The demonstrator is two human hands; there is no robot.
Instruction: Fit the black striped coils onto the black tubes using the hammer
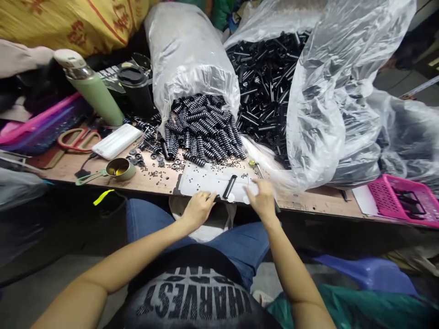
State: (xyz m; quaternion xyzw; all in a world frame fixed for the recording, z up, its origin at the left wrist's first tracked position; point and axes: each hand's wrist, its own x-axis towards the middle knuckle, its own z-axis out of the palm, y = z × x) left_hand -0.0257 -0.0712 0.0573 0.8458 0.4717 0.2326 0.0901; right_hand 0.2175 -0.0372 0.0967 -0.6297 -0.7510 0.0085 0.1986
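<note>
My left hand (199,208) rests at the near edge of a white sheet (209,180) on the wooden table (154,178), fingers curled; whether it pinches something is hidden. My right hand (262,198) lies on the sheet's right side, fingers bent over small parts. A black tube (229,186) lies on the sheet between the hands. Behind it a pile of ribbed black-and-white cylinders (202,130) spills from a clear bag (187,55). Tiny beads and black washers (151,160) are scattered on the table.
A large clear bag of black tubes (265,82) stands at the back right. At left are a green flask (91,87), a black cup (137,89), scissors (77,139), a white case (116,140) and a small green scoop (118,169). A pink basket (404,198) sits far right.
</note>
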